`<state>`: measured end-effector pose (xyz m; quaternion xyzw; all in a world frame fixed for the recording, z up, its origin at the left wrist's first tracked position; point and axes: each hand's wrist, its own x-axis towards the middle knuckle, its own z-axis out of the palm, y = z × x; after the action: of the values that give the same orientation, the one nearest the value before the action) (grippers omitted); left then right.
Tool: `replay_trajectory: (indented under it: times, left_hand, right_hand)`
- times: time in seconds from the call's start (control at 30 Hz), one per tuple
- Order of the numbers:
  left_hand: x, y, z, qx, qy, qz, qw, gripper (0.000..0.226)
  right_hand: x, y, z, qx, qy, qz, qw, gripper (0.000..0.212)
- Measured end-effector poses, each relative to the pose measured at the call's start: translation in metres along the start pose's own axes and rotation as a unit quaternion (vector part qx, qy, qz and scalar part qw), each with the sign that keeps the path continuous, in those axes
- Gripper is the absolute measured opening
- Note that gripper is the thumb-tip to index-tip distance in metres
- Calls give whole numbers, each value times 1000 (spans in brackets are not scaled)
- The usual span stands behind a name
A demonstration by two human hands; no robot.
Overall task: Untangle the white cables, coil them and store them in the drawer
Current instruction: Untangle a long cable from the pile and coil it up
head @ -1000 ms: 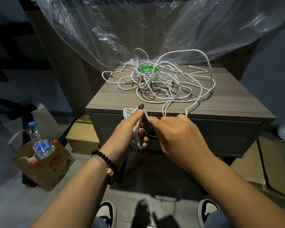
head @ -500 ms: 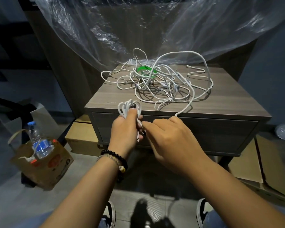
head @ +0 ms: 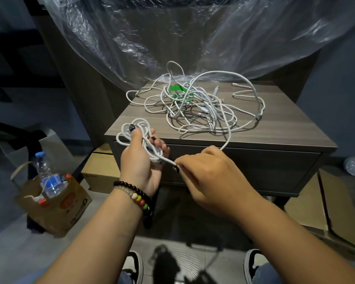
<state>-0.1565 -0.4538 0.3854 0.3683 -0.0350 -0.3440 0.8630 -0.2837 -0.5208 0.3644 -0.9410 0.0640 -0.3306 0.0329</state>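
A partly wound coil (head: pixel 136 133) of white cable sits in the left hand (head: pixel 140 160), thumb pressed over its loops and fingers (head: pixel 159 143) curled beneath, held just in front of the closed drawer (head: pixel 275 171). The right hand (head: pixel 211 177) pinches the same cable's free run (head: pixel 226 140), which rises up and back to the tangle of white cables (head: pixel 195 103) on the bench (head: pixel 285 128). How many cables the tangle holds cannot be told.

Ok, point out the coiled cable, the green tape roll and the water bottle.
coiled cable (head: pixel 131 130), head view, loops above the left hand
green tape roll (head: pixel 175 89), head view, upper rim
water bottle (head: pixel 49 177), head view, blue label
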Motion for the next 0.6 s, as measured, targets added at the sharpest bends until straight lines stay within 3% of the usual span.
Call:
replay_trajectory:
  times: [0.13,0.27,0.4,0.6]
  left_hand:
    - [3,9,-2,-40,-3,-30,999,35]
    - [3,18,-2,-54,-38,-49,997,36]
    - [-4,16,0,33,-66,-74,995,31]
    - [-14,3,-4,142,-115,-97,978,34]
  right_hand:
    - [-1,5,-6,52,-50,15,997,28]
    - [-2,24,-11,146,-69,86,983,36]
    - [-3,39,-13,196,-39,149,968,37]
    - [-5,40,-6,163,-5,121,979,16]
